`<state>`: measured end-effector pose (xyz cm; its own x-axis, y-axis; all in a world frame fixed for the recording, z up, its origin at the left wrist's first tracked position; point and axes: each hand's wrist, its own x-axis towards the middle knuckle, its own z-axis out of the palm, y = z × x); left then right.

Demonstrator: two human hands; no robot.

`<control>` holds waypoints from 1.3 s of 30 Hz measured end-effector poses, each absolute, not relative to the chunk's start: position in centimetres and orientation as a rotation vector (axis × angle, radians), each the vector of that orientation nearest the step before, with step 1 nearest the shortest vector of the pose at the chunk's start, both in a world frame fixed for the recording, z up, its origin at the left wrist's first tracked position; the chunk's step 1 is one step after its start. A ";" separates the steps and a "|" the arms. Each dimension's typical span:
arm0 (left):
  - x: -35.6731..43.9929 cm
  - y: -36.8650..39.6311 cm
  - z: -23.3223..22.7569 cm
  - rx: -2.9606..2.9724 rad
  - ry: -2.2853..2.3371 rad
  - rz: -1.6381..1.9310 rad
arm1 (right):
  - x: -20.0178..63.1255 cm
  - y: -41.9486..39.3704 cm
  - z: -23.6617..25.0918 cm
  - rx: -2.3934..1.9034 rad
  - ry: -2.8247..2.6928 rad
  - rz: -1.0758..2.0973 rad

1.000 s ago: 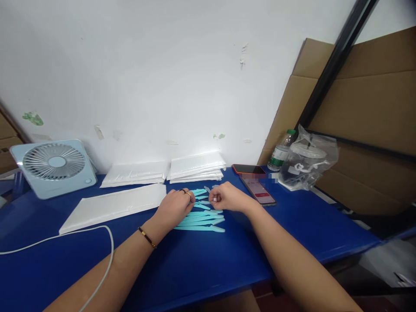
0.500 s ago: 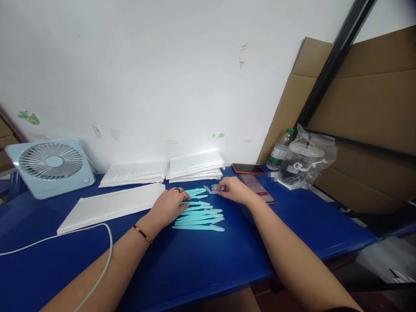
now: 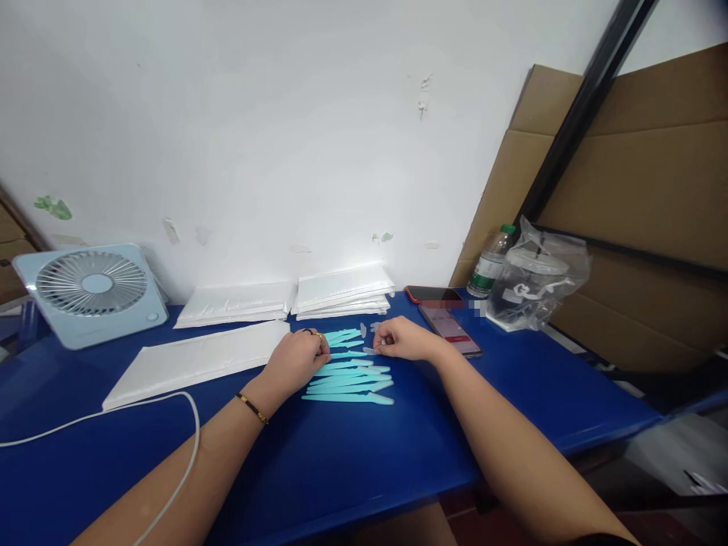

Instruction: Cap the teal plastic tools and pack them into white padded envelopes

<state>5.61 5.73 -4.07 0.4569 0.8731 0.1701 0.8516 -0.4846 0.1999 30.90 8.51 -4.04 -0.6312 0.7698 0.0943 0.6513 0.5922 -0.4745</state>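
Several teal eyebrow razors lie side by side on the blue table, blade ends to the right. My left hand, ringed and with a bracelet, is closed on the handle of one teal eyebrow razor in the row. Between the pinched fingertips of my right hand is a small clear blade cap, right at the tip of that razor. Whether the cap sits over the blade I cannot tell. Other loose clear caps lie just behind, partly covered by my right fingers.
Flat white packets are stacked against the wall, and another white packet lies left of my hand. A blue fan stands far left, its white cable crossing my left forearm. Phones, a bottle and a bagged cup stand right.
My right hand has come left and slightly nearer, bringing a clear cap from the loose ones to the razor tip. My left fingers have closed on that razor's handle.
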 end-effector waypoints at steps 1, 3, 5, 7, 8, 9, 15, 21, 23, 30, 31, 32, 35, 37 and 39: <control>5.6 5.7 -4.1 2.607 1.550 0.388 | 30.8 8.5 -4.0 -1.163 -2.537 0.580; 5.5 5.7 -4.2 2.612 1.553 0.403 | 30.7 8.4 -3.9 -1.161 -2.543 0.564; 5.5 5.7 -4.3 2.629 1.545 0.412 | 30.5 8.2 -3.8 -1.159 -2.548 0.536; 5.6 5.7 -4.3 2.654 1.537 0.414 | 30.3 8.0 -3.6 -1.161 -2.550 0.512; 5.7 5.6 -4.2 2.667 1.533 0.412 | 30.2 7.9 -3.6 -1.161 -2.551 0.509; 5.8 5.6 -4.2 2.674 1.533 0.407 | 30.1 7.8 -3.5 -1.160 -2.552 0.512; 6.7 5.0 -4.0 2.667 1.497 0.371 | 29.8 7.4 -3.3 -1.103 -2.585 0.599; 6.9 4.8 -4.2 2.808 1.525 0.379 | 29.0 8.7 -4.3 -1.168 -2.382 0.251; 6.9 4.9 -4.4 2.887 1.560 0.338 | 28.3 9.4 -4.9 -1.209 -2.376 0.129; 6.6 5.5 -4.5 2.937 1.575 0.329 | 28.2 9.9 -5.2 -1.439 -2.467 -0.027; 6.6 5.5 -4.4 2.928 1.567 0.340 | 28.4 9.8 -5.1 -1.454 -2.474 -0.017; 6.6 5.5 -4.4 2.920 1.560 0.346 | 28.5 9.7 -5.0 -1.463 -2.474 -0.009; 6.5 5.6 -4.5 2.912 1.537 0.357 | 28.5 9.6 -5.0 -1.491 -2.405 -0.044; 6.5 5.7 -4.6 2.914 1.530 0.383 | 28.1 9.9 -5.1 -1.523 -2.372 -0.087; 6.4 5.7 -4.6 2.914 1.526 0.396 | 27.9 10.3 -5.3 -1.524 -2.404 -0.103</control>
<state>6.42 5.72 -4.58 0.5502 0.7840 0.2874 0.8248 -0.5639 -0.0407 27.86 10.26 -5.26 -0.3971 0.8734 0.2819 0.8943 0.4372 -0.0949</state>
